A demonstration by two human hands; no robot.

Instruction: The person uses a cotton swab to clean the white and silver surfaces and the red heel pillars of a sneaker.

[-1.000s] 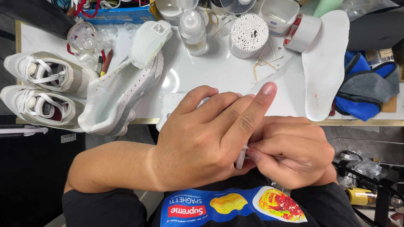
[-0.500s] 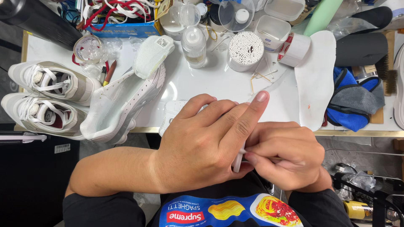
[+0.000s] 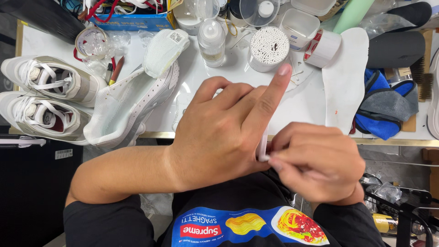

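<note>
White plastic, a small flat strip, stands on end between the two hands just below the table edge; its long axis runs roughly up and down in the head view, its lower end at the right hand's fingertips. The right hand is closed, thumb and fingers pinched on that lower end; the left hand lies over it from the left, fingers loosely curled, forefinger stretched up toward the table; whether it grips the strip from behind cannot be told, since its own back hides the palm. The strip thus lies to the left of the right hand and under the left, both touching or nearly so; the right has the clearer hold.

Beyond the hands, on the white table, a tub of cotton buds stands just past the raised fingertip; beside it a small clear bottle and a roll of tape; a white insole lies lengthwise to the right, by blue and grey cloths. To the left a white shoe lies with its tongue turned out; two more shoes sit near the left edge.

Against the picture half a second earlier, the forefinger points more steeply upward and reaches nearer the tub; the pinch on the strip is unchanged.
</note>
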